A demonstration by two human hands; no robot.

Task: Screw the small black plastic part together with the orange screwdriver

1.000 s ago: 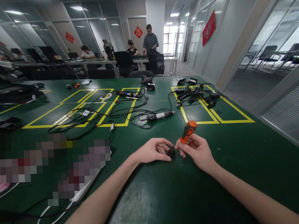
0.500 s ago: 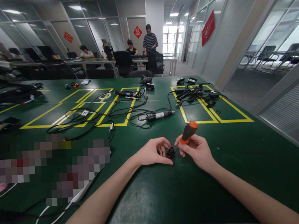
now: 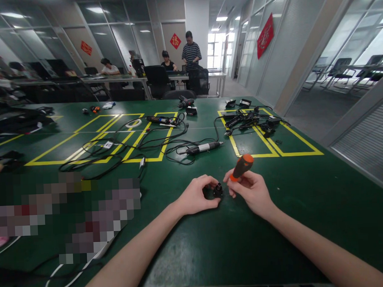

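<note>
Between the thumb and fingers of my left hand point(image 3: 200, 195) is a small black part point(image 3: 218, 190) with a short round stub on top, standing on the green table point(image 3: 189, 241). My left hand is closed around its sides. My right hand point(image 3: 251, 191) grips a screwdriver point(image 3: 242, 167) with a black and orange handle. The handle tilts up and to the right, its orange end on top. Its shaft is mostly hidden by my fingers, and the tip cannot be made out. My right fingers are just right of the black part, a small gap apart.
An electric screwdriver point(image 3: 202, 148) with a cable lies beyond my hands. Tangled black cables and tools point(image 3: 250, 119) lie at the back right. A cordless drill point(image 3: 186, 102) is at the far edge. White-edged, blurred-out items point(image 3: 109, 236) lie left. People sit and stand at a far table.
My left fingers have shifted slightly on the black part, whose top is now more upright and in clearer view. My right hand with the screwdriver has barely moved.
</note>
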